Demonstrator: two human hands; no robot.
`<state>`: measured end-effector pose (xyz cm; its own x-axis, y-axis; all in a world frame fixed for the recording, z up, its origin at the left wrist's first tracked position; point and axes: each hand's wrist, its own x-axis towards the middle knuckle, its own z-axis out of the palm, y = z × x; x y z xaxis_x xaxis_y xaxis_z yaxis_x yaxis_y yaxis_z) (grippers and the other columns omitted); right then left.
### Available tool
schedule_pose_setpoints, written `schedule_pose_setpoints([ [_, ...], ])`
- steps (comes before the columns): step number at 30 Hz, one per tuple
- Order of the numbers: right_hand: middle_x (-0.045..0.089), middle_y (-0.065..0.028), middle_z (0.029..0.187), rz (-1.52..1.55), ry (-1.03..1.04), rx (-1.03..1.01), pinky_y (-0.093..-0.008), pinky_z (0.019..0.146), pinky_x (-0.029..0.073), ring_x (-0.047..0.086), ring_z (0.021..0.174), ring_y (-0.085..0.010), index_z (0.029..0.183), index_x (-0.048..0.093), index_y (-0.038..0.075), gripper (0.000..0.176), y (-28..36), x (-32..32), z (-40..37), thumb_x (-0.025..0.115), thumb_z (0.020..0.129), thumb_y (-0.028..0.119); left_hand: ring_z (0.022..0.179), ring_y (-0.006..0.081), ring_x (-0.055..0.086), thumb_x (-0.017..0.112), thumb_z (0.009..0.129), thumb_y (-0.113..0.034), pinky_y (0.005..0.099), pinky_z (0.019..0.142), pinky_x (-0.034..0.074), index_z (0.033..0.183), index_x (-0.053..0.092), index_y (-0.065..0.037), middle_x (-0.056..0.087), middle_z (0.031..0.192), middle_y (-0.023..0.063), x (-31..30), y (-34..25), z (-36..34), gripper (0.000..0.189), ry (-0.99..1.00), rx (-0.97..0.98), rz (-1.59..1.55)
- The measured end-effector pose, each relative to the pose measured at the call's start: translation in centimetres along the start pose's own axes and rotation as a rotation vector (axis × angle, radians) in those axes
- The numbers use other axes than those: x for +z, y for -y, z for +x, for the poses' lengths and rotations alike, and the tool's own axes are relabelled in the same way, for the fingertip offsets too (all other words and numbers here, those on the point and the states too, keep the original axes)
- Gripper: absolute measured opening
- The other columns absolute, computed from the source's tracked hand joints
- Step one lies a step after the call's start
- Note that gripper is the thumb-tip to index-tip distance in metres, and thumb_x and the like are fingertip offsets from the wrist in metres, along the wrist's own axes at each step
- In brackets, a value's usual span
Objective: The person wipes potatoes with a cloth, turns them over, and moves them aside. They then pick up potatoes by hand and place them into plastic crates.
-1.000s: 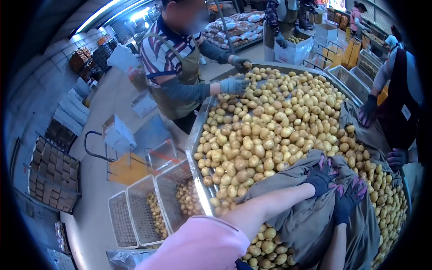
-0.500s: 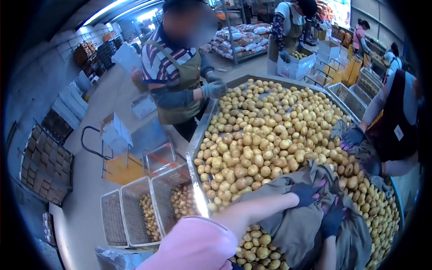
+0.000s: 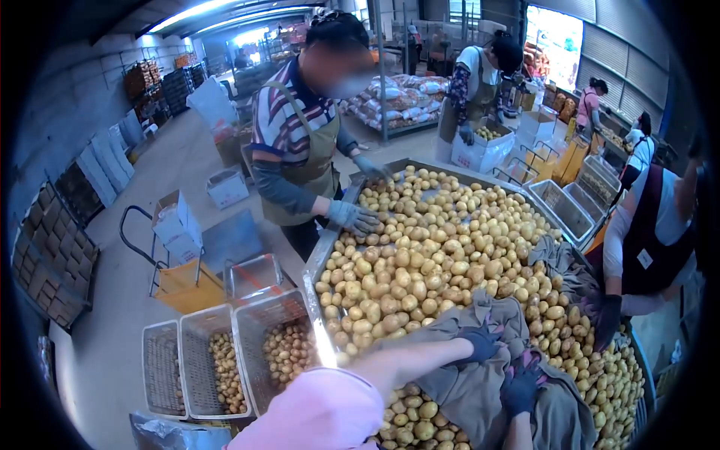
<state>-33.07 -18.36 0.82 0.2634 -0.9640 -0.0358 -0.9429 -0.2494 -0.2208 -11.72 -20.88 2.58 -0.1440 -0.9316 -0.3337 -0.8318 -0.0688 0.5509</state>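
A large metal sorting table is heaped with potatoes. Across the near part of the heap lies a crumpled grey-brown cloth. My left hand, in a dark glove with pinkish fingers, grips a bunched fold of it. Closer to me, my right hand, gloved the same way, is closed around another fold of the cloth. Its fingertips are partly hidden in the fabric. Potatoes show on both sides of the cloth.
Opposite me on the left, a person's gloved hand rests at the table's edge. On the right, another person's dark-gloved hand is beside a second grey cloth. Plastic crates with potatoes stand left of the table, near a yellow cart.
The view has shifted slightly. The person opposite has parted their hands and lowered them to the potatoes. The person on the right has raised one arm. My hands stay on the cloth.
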Motion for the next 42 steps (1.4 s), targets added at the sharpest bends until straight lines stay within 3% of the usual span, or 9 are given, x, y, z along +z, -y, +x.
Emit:
schedule_pose_setpoints([
  [2, 0.029, -0.0341, 0.140, -0.081, 0.052, -0.181, -0.0631, 0.106, 0.014, 0.023, 0.129, -0.0546, 0.143, 0.028, 0.008, 0.064, 0.3, -1.3, -3.6, 0.043, 0.088, 0.037, 0.132, 0.0372, 0.034, 0.033, 0.091, -0.053, 0.0450, 0.108, 0.027, 0.147, 0.021, -0.019, 0.006, 0.153, 0.0170, 1.9, 2.5, -1.3, 0.066, 0.132, 0.341, 0.451],
  [8, 0.013, -0.0314, 0.147, -0.133, 0.327, -0.150, -0.0634, 0.106, 0.010, 0.012, 0.135, -0.0511, 0.145, 0.024, 0.012, 0.069, 0.7, -2.8, -4.1, 0.047, 0.087, 0.041, 0.133, 0.0385, 0.033, 0.032, 0.093, -0.044, 0.0430, 0.107, 0.031, 0.147, 0.018, -0.026, 0.006, 0.152, 0.0230, -0.7, 1.5, -4.9, 0.059, 0.177, 0.105, 0.043],
  [14, 0.011, -0.0340, 0.146, -0.102, 0.006, 0.061, -0.0679, 0.103, 0.009, 0.008, 0.135, -0.0525, 0.144, 0.026, 0.010, 0.069, -1.4, 2.5, -1.1, 0.050, 0.086, 0.038, 0.139, 0.0337, 0.020, 0.034, 0.094, -0.040, 0.0569, 0.107, 0.023, 0.146, 0.024, -0.021, 0.006, 0.152, 0.0230, 2.2, -1.5, -1.0, 0.056, -0.029, -0.042, 0.118],
  [16, 0.012, -0.0310, 0.148, -0.765, -0.423, -0.411, -0.0693, 0.102, 0.011, 0.008, 0.138, -0.0469, 0.145, 0.026, 0.012, 0.072, -3.2, 4.9, -4.3, 0.053, 0.084, 0.039, 0.134, 0.0465, 0.024, 0.033, 0.093, -0.046, 0.0616, 0.105, 0.018, 0.142, 0.032, -0.029, 0.014, 0.151, 0.0218, 1.6, 0.5, -4.1, 0.052, 0.034, 0.149, 0.145],
  [17, 0.012, -0.0326, 0.147, -0.135, 0.200, -0.244, -0.0712, 0.101, 0.008, 0.012, 0.138, -0.0459, 0.143, 0.030, 0.012, 0.066, -1.7, 1.4, -6.0, 0.052, 0.085, 0.036, 0.135, 0.0464, 0.021, 0.033, 0.093, -0.048, 0.0644, 0.104, 0.015, 0.142, 0.034, -0.029, 0.012, 0.151, 0.0218, -0.2, 0.3, -6.1, 0.052, 0.164, 0.152, 0.196],
  [20, 0.012, -0.0347, 0.146, -0.131, 0.420, -0.208, -0.0689, 0.103, 0.007, 0.008, 0.137, -0.0494, 0.144, 0.028, 0.014, 0.067, -0.5, -0.3, -5.7, 0.050, 0.086, 0.039, 0.136, 0.0457, 0.020, 0.035, 0.094, -0.047, 0.0649, 0.102, 0.016, 0.142, 0.032, -0.029, 0.009, 0.152, 0.0208, 0.7, 1.4, -6.8, 0.052, 0.142, 0.191, 0.203],
  [28, 0.014, -0.0255, 0.150, -0.122, 0.097, -0.016, -0.0638, 0.107, 0.005, 0.009, 0.140, -0.0395, 0.143, 0.029, 0.011, 0.068, 2.4, -1.5, 0.3, 0.051, 0.086, 0.038, 0.138, 0.0432, 0.017, 0.039, 0.090, -0.047, 0.0605, 0.108, 0.010, 0.143, 0.032, -0.026, 0.015, 0.151, 0.0205, 5.2, 0.9, 0.5, 0.057, -0.029, 0.066, 0.129],
  [34, 0.016, -0.0267, 0.149, -0.068, 0.198, -0.409, -0.0562, 0.110, 0.011, 0.012, 0.139, -0.0416, 0.141, 0.025, -0.002, 0.071, -0.7, -0.7, -4.7, 0.050, 0.085, 0.034, 0.139, 0.0407, 0.012, 0.043, 0.090, -0.044, 0.0641, 0.107, 0.005, 0.143, 0.031, -0.022, 0.011, 0.152, 0.0184, 2.6, 2.0, -5.3, 0.059, 0.152, 0.340, 0.482],
  [42, 0.016, -0.0250, 0.149, -0.059, -0.015, 0.006, -0.0535, 0.111, 0.011, 0.011, 0.140, -0.0408, 0.141, 0.025, -0.002, 0.068, 1.2, 0.9, 1.1, 0.046, 0.089, 0.035, 0.139, 0.0428, 0.012, 0.046, 0.087, -0.026, 0.0666, 0.105, 0.009, 0.133, 0.044, -0.011, 0.019, 0.149, 0.0191, 4.2, 0.5, -2.5, 0.048, -0.033, 0.265, 0.301],
])
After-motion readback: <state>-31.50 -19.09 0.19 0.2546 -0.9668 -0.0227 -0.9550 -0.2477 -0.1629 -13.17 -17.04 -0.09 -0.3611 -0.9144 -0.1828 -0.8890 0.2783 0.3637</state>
